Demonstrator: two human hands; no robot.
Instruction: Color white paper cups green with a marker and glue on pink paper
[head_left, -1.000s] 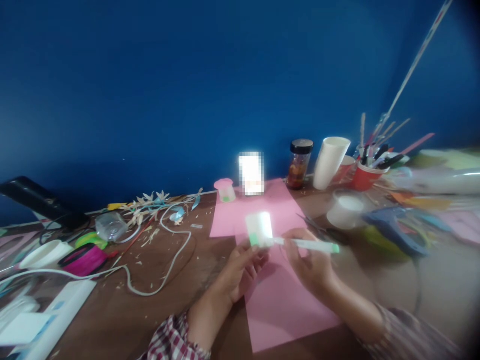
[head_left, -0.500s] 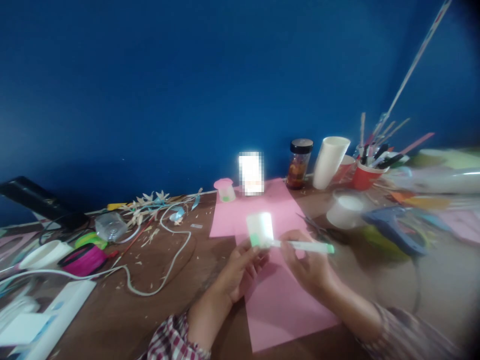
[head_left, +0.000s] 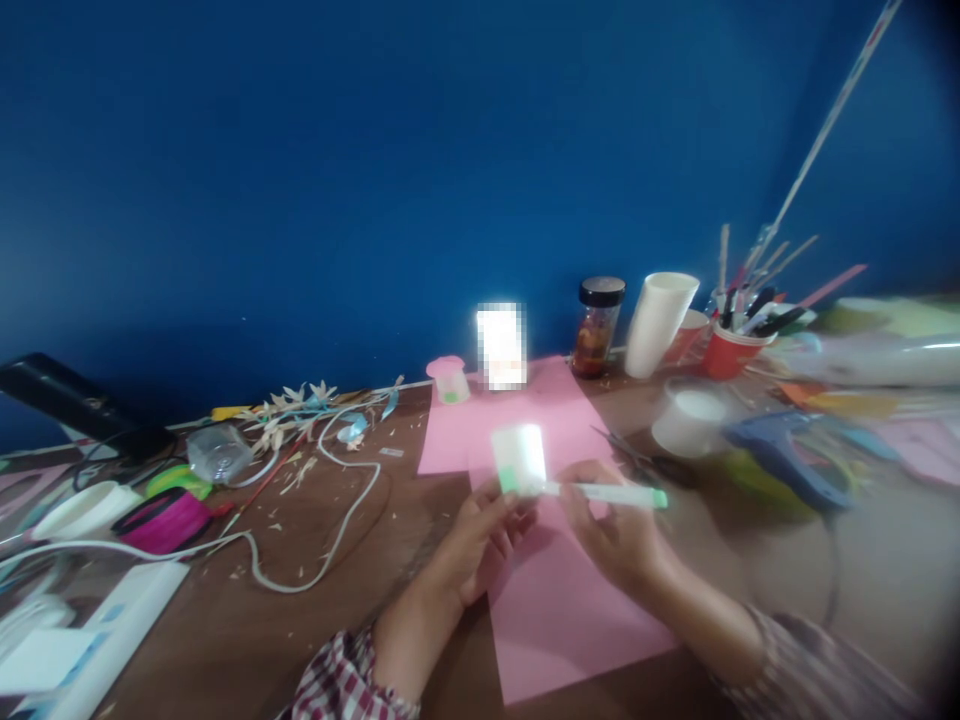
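In my left hand [head_left: 484,540] is a small white paper cup [head_left: 519,452], upside down, with a green patch on its lower left side. The fingers close around its lower rim. My right hand [head_left: 611,530] grips a white marker [head_left: 615,494] with a green end pointing right; its other end meets the cup's right side. Both hands are above pink paper sheets [head_left: 570,630]. Behind them, a similar small cup [head_left: 451,386] with a pink round top and a green patch stands on the far pink sheet.
Scissors [head_left: 637,455], a clear cup [head_left: 690,415] and a blue glue gun [head_left: 791,450] lie to the right. Along the wall stand a jar [head_left: 598,328], a white cup [head_left: 660,325] and a red cup of pens [head_left: 735,350]. A white cable [head_left: 352,520] and power strip [head_left: 139,630] occupy the left.
Almost nothing differs. Both hands keep the cup and the marker in the same place; the view has shifted very slightly.
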